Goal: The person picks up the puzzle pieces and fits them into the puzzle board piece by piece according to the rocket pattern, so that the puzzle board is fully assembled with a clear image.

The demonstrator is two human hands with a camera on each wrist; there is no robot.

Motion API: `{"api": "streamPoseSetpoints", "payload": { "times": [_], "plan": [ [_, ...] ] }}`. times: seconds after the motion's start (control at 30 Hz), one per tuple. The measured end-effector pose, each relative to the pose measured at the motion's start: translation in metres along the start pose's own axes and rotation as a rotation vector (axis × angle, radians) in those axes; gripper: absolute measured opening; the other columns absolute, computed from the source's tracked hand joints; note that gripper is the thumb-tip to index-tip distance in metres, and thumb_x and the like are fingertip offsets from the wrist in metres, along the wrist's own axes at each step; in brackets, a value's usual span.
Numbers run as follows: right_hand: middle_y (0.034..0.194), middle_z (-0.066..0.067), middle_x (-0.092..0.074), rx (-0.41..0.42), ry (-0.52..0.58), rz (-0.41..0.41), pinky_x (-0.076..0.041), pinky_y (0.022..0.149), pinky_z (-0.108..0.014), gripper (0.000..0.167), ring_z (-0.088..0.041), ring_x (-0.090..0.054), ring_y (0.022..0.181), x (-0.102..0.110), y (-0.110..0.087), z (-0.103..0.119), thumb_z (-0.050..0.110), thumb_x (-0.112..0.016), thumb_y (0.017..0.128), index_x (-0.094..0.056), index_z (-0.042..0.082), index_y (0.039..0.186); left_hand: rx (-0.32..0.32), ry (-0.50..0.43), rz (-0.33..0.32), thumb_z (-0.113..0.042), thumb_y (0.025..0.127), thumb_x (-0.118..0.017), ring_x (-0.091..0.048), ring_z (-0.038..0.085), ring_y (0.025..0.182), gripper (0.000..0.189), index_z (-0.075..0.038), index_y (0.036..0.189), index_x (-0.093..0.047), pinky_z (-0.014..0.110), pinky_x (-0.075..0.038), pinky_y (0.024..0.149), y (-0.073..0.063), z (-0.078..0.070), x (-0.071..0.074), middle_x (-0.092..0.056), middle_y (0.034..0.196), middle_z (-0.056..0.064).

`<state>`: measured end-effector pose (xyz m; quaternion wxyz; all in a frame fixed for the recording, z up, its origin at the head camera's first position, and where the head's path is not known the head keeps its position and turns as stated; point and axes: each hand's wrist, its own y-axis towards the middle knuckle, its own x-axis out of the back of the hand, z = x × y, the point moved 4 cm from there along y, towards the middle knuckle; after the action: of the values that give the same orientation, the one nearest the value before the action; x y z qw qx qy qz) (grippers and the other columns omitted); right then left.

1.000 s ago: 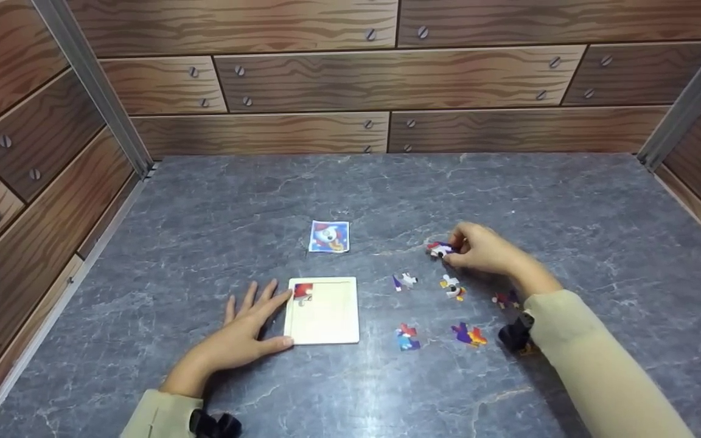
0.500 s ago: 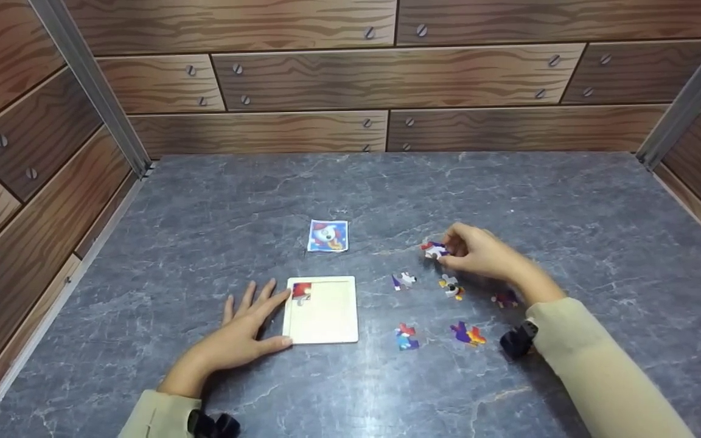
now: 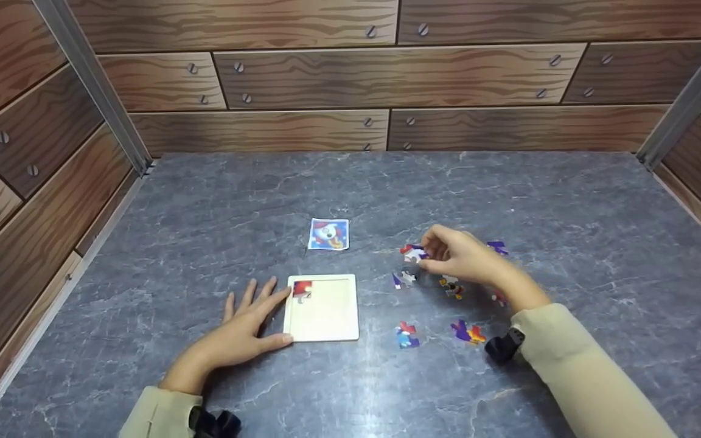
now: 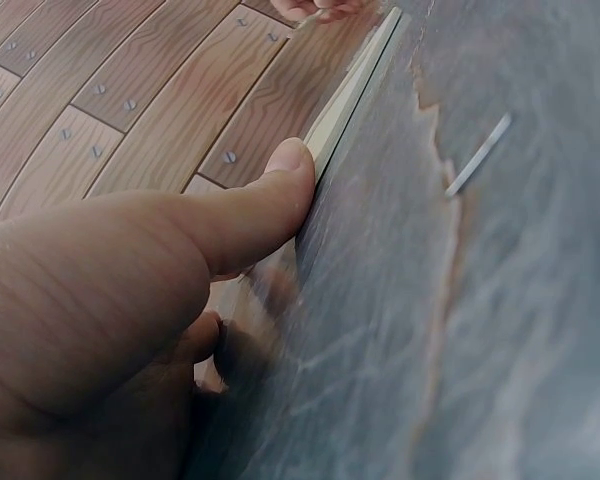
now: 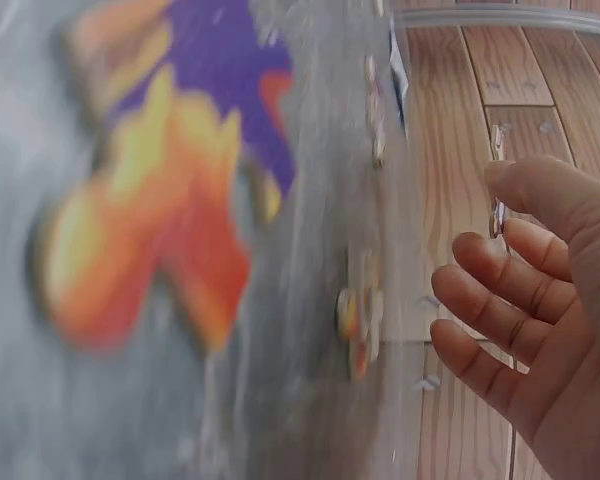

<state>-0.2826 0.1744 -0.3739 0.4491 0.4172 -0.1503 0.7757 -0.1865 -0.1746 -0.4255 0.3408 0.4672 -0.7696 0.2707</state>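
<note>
The left hand (image 3: 238,334), fingers spread, is touching the puzzle tray (image 3: 329,319); the right hand (image 3: 463,258) is pinching a jigsaw piece (image 3: 411,253) at its two o'clock. One corner piece (image 3: 302,288) is sitting inside, near ten; loose pieces (image 3: 408,336) are waiting.

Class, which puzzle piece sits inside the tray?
The mostly red piece, far left in the tray; the right hand holds another piece, the rest lie on the table.

Enclosed work booth (image 3: 478,76), laboratory-like in its setup; the surrounding building cannot be identified. A grey, marble-patterned bench (image 3: 235,182) is bounded at the back and both sides by walls (image 3: 302,79) patterned as screwed planks, with metal posts (image 3: 96,85) at the rear corners. Both wrists (image 3: 187,376) carry cameras (image 3: 504,345).
</note>
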Motion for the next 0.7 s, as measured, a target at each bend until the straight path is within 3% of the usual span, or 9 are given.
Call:
{"api": "streamPoseSetpoints", "payload": {
  "times": [0.2, 0.7],
  "plan": [
    [0.08, -0.002, -0.061, 0.075, 0.014, 0.004, -0.051, 0.065, -0.027, 0.025, -0.014, -0.058, 0.072, -0.009, 0.006, 0.018, 0.013, -0.073, 0.08, -0.057, 0.003, 0.096, 0.001, -0.007, -0.005, -0.052, 0.083, -0.061, 0.012, 0.034, 0.139, 0.08, -0.022, 0.149, -0.026, 0.058, 0.019, 0.101, 0.0, 0.0, 0.0, -0.006, 0.155, 0.01],
    [0.084, -0.002, -0.061, 0.111, 0.039, 0.083, -0.051, 0.067, -0.026, 0.024, -0.014, -0.058, 0.075, -0.038, 0.024, 0.058, 0.016, -0.071, 0.082, -0.058, 0.004, 0.098, 0.002, -0.004, -0.005, -0.052, 0.083, -0.062, 0.012, 0.035, 0.139, 0.08, -0.021, 0.148, -0.027, 0.058, 0.018, 0.102, -0.001, -0.001, 0.001, -0.007, 0.155, 0.011]
  ]
}}
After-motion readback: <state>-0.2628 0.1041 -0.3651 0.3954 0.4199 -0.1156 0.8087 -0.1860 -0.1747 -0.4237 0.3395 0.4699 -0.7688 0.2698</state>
